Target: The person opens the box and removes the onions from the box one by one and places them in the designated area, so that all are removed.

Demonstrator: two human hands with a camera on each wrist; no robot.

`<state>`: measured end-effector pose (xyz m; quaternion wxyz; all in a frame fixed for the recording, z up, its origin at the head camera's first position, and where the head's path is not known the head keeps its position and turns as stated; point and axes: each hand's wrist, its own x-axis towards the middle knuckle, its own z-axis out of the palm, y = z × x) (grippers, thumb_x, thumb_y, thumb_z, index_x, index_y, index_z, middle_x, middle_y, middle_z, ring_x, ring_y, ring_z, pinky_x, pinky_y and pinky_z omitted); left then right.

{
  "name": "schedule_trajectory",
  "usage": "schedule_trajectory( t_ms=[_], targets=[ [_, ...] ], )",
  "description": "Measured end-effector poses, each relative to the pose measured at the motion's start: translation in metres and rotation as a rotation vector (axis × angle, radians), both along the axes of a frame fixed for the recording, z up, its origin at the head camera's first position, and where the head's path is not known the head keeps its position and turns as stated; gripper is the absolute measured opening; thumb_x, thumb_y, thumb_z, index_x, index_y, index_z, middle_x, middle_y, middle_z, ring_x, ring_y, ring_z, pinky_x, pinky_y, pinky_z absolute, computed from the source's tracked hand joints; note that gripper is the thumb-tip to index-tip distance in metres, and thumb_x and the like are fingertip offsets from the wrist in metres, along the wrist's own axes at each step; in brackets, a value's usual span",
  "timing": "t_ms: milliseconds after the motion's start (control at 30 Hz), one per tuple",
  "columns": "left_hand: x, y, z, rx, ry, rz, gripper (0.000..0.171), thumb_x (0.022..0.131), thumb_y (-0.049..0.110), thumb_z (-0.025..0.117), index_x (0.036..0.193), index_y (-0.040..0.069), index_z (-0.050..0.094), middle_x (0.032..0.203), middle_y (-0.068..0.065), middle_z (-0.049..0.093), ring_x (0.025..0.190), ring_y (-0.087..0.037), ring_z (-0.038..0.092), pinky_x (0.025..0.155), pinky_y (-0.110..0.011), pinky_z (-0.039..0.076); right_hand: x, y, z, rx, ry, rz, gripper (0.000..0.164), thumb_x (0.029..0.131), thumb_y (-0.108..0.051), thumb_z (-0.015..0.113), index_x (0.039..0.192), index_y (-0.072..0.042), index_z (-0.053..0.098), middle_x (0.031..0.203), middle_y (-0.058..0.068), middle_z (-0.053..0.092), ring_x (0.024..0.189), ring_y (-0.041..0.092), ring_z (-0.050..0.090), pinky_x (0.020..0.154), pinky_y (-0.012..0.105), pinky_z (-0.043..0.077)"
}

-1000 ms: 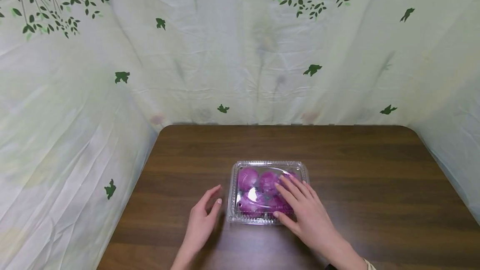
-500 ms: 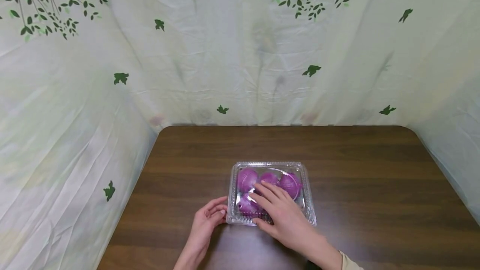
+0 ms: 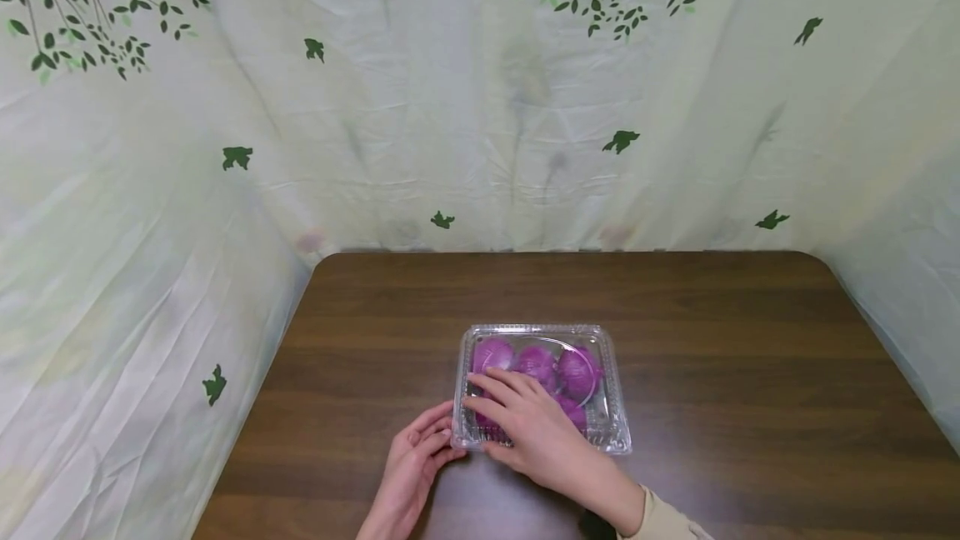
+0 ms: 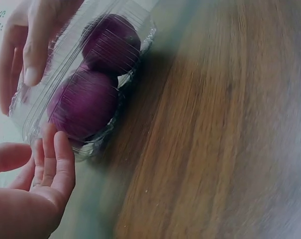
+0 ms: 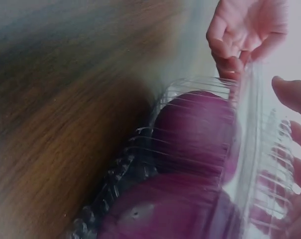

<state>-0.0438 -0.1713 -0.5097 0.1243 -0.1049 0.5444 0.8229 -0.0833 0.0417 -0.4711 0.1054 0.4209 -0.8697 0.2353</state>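
Note:
A clear plastic clamshell box [image 3: 615, 402] sits on the table with its lid down. Several round purple things that look like red onions [image 3: 579, 373] show through it. My right hand [image 3: 540, 432] lies over the lid's front left part, fingers spread and pointing left, covering some of the contents. My left hand [image 3: 411, 465] is at the box's front left corner. In the left wrist view, fairly straight left fingertips [image 4: 63, 142] are against the corner, with the thumb apart. The right wrist view shows the box's ribbed side and two purple onions [image 5: 195, 132] close up.
The brown wooden table [image 3: 720, 357] extends to both sides of the box and behind it. A pale cloth curtain [image 3: 480, 107] printed with leaves encloses the table's back and sides.
My right hand has slid leftward across the lid, uncovering the onions on the right. My left hand has moved right, from apart to touching the box's left corner. The box has stayed about in place.

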Motion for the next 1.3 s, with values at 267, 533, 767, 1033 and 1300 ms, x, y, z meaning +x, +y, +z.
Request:
schedule_trajectory(
  t_ms=[267,533,767,1033,1300],
  targets=[
    [0.006,-0.002,-0.005,0.151,0.039,0.007,0.051,0.089,-0.012,0.050,0.140,-0.012,0.042,0.112,-0.013,0.058,0.097,-0.021,0.061,0.089,-0.038,0.053,-0.006,-0.011,0.001,0.056,0.008,0.052,0.058,0.081,-0.037,0.080,0.134,-0.022,0.062,0.153,0.001,0.041,0.143,0.025,0.031,0.112,0.053,0.029],
    [0.007,-0.005,-0.008,0.227,0.029,-0.013,0.039,0.093,-0.010,0.053,0.131,-0.003,0.053,0.114,-0.013,0.061,0.105,-0.022,0.061,0.095,-0.041,0.050,-0.012,-0.024,0.001,0.075,0.023,0.090,0.049,0.078,-0.037,0.083,0.122,-0.023,0.067,0.137,0.001,0.055,0.141,0.023,0.034,0.114,0.051,0.025],
    [0.008,-0.005,-0.009,0.267,-0.004,0.008,0.033,0.092,-0.015,0.048,0.122,-0.004,0.057,0.114,-0.014,0.064,0.105,-0.021,0.062,0.094,-0.038,0.051,-0.017,-0.033,-0.002,0.079,0.056,0.118,0.037,0.074,-0.037,0.084,0.102,-0.019,0.069,0.118,-0.002,0.060,0.134,0.023,0.043,0.114,0.050,0.026],
    [0.008,-0.004,-0.010,0.225,-0.021,0.022,0.036,0.089,-0.017,0.050,0.124,-0.007,0.054,0.115,-0.015,0.063,0.107,-0.022,0.061,0.092,-0.036,0.051,-0.023,-0.039,-0.003,0.084,0.022,0.160,0.022,0.072,-0.033,0.081,0.084,-0.023,0.065,0.098,-0.007,0.053,0.111,0.016,0.048,0.114,0.048,0.026],
    [0.008,-0.002,-0.011,0.237,0.035,0.008,0.034,0.090,-0.017,0.050,0.120,-0.004,0.058,0.111,-0.013,0.065,0.102,-0.019,0.062,0.090,-0.034,0.052,-0.023,-0.038,-0.001,0.083,0.004,0.215,0.010,0.079,-0.028,0.077,0.086,-0.023,0.071,0.092,-0.009,0.050,0.103,0.012,0.045,0.114,0.054,0.023]
  ],
)
